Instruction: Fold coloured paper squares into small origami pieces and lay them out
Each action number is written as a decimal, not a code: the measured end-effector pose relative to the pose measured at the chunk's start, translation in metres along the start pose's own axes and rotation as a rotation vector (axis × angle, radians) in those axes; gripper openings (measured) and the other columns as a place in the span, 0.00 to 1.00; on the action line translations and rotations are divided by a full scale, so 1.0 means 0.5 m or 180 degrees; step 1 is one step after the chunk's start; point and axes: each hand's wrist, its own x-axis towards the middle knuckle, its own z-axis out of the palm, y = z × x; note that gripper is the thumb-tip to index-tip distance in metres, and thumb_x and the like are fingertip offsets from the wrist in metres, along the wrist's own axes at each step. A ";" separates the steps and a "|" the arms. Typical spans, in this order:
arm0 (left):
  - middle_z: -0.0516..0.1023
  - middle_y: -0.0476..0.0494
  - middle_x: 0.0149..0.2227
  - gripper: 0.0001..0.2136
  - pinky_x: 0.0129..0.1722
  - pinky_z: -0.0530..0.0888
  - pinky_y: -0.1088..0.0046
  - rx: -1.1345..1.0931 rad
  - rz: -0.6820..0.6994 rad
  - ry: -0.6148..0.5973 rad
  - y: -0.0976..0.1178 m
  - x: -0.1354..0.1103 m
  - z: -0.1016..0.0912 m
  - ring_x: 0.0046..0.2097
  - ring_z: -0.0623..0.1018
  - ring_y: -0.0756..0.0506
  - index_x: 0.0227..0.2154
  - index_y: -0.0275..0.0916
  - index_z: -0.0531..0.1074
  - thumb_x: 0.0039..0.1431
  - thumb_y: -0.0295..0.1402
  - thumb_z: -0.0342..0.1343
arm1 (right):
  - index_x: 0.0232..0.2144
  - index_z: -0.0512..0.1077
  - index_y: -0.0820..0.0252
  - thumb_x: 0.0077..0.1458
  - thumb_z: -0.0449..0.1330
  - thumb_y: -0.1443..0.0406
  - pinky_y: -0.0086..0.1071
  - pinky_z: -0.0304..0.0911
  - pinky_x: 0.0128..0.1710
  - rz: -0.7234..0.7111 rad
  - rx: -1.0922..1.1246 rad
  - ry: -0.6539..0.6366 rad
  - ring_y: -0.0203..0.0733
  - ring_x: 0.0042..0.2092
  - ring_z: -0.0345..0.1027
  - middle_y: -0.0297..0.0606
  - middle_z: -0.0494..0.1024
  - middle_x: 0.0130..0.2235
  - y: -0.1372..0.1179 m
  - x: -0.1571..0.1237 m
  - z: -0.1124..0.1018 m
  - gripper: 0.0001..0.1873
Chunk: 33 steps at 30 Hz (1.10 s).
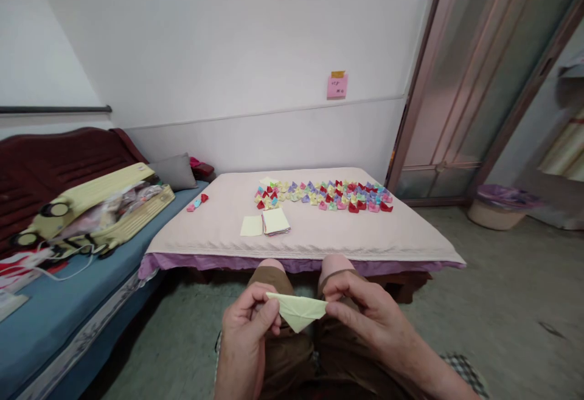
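A pale yellow-green sheet of folded paper (298,312) is stretched between my two hands above my lap, its point facing down. My left hand (250,327) pinches the left corner between thumb and fingers. At the opposite corner my right hand (365,309) grips it the same way. Ahead on the low table (219,230) lies a stack of square paper (276,222), with a single pale square (252,226) against its left side. Beyond them many small folded paper boats (314,194) in several colours spread across the back and right.
A few more folded pieces (198,203) lie at the table's left. An open yellow suitcase (104,211) rests on the blue-covered bench (91,290), near a grey cushion (176,172). A pink note (336,87) is taped to the wall. A lined bin (497,208) stands right.
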 end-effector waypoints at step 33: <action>0.79 0.44 0.39 0.19 0.41 0.71 0.72 0.2007 0.0153 -0.0730 -0.004 -0.018 0.024 0.41 0.76 0.43 0.44 0.40 0.73 0.46 0.28 0.62 | 0.32 0.70 0.59 0.58 0.57 0.70 0.35 0.57 0.35 -0.1202 -0.1196 0.0119 0.41 0.34 0.63 0.36 0.73 0.29 -0.013 0.014 0.028 0.04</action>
